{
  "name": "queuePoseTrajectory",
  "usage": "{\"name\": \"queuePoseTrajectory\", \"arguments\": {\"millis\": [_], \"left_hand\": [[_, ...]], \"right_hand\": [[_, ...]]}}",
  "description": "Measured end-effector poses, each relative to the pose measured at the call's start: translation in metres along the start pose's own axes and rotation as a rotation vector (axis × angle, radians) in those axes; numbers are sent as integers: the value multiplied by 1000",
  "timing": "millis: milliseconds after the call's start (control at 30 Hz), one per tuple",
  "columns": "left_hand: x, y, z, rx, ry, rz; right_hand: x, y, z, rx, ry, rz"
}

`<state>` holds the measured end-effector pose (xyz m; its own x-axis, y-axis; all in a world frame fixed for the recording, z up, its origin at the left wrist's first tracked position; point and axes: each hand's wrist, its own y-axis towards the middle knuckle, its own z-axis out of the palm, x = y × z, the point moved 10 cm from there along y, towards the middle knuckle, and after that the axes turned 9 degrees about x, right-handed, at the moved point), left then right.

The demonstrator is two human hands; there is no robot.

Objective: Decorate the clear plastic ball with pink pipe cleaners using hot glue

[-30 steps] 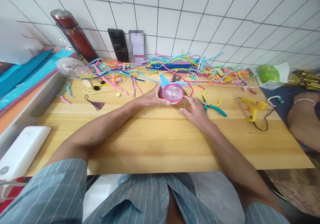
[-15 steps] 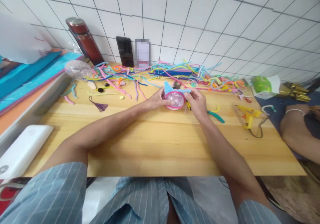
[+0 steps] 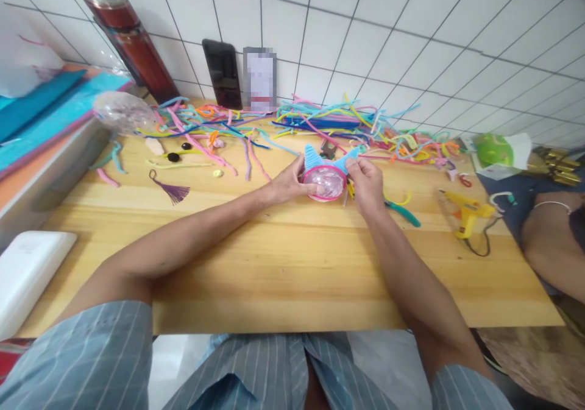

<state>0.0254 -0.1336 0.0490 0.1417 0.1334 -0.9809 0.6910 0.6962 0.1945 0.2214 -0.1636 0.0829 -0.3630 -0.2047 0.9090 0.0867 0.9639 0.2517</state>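
Observation:
Above the middle of the table I hold a clear, round plastic piece with a pink rim. Two light blue ear shapes, which look like wound pipe cleaners, stand up from its far edge. My left hand grips the round piece from its left side, thumb over the near face. Pinched in the fingers of my right hand is the right blue ear; the left blue ear stands beside my left fingertips. Green-handled pliers lie partly hidden behind my right hand.
Loose pipe cleaners are heaped along the wall. A yellow glue gun lies at right, a purple tassel at left. Two phones lean on the tiles near a red thermos. A white power bank lies at left; another person's arm is at right.
My right hand has raised the right blue ear from lying nearly flat to standing upright. My left hand keeps its hold on the round piece. The camera view has shifted slightly.

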Motion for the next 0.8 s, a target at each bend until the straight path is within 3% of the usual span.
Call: {"name": "queuePoseTrajectory", "arguments": {"millis": [200, 500, 800], "left_hand": [[1, 0, 4, 59, -37, 30], [4, -2, 4, 21, -38, 14], [5, -1, 8, 14, -95, 20]], "right_hand": [[-8, 2, 1, 6, 16, 6], [-8, -4, 1, 5, 279, -36], [-4, -3, -11, -54, 336, -51]]}}
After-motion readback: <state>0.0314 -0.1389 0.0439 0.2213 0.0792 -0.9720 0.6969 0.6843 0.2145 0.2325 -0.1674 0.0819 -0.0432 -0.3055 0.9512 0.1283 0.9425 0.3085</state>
